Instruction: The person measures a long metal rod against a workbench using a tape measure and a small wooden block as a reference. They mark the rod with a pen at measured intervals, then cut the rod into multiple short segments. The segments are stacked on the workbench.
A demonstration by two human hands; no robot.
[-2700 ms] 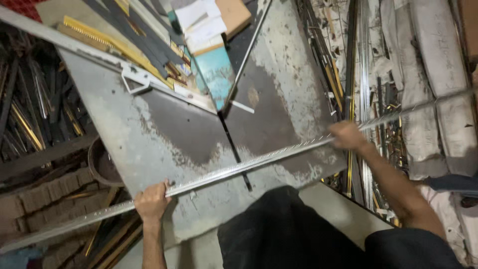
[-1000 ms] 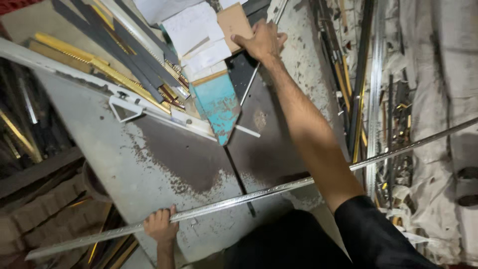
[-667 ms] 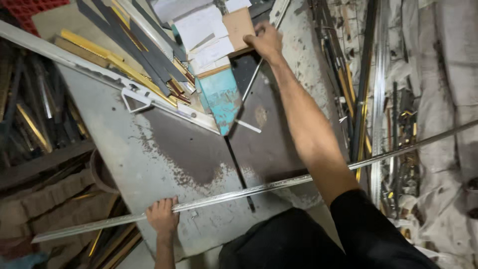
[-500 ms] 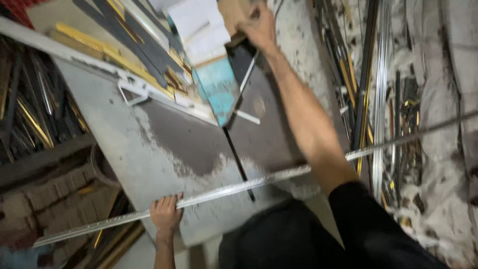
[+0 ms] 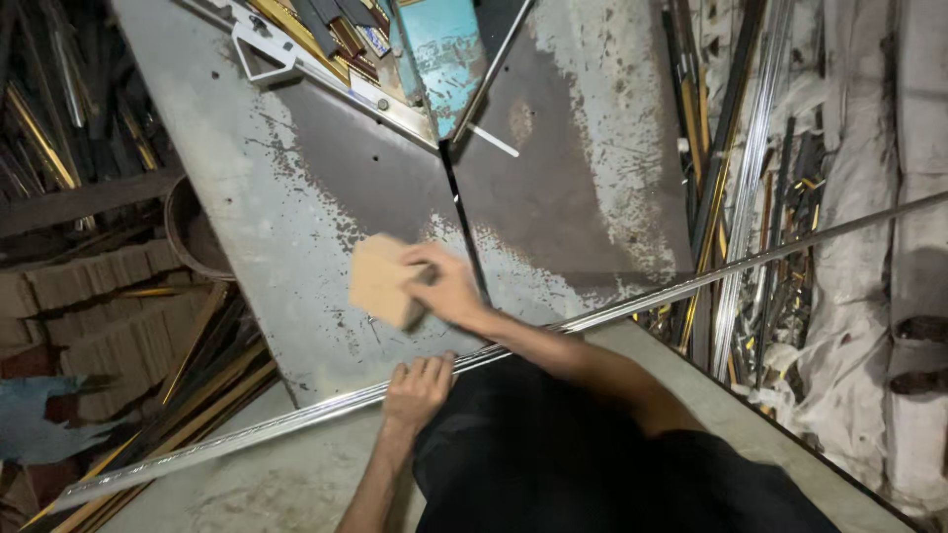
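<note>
Workshop interior, dim; floor and walls crowded with stock. Central surface: a worn grey steel saw table (image 5: 296, 227), paint rubbed to dark bare patches, with 1 narrow blade slot (image 5: 459, 222) running down its middle.

Left: racks of dark and brass-coloured metal profiles (image 5: 59, 128), stacked brown brick-like blocks (image 5: 99, 286), 1 round rusty bucket rim (image 5: 188, 237) just beside the table edge.

Left-centre: long thin silver aluminium strip (image 5: 296, 419), straight, glossy, lying across the near table edge and running well past both sides. Left hand (image 5: 418, 388) lies flat on it, fingers together, palm pressing it down.

Centre: small tan cardboard-coloured block (image 5: 380, 279), matte, squarish, corners soft. Right hand (image 5: 444, 288) grips it with fingers wrapped round 1 side, carrying it just above the table, left of the slot and near the strip.

Upper centre: white metal fence with triangular bracket (image 5: 262, 49), a bundle of mixed offcuts (image 5: 326, 25) behind it, 1 chipped turquoise painted panel (image 5: 444, 49).

Right: upright bundles of silver and gold profiles (image 5: 741, 178), then pale dusty sheeting (image 5: 869, 276).

Handling note, by judgement: the strip is slender and likely springy, so the flat left palm should keep firm downward pressure; the block is best set down square and clear of the slot.
</note>
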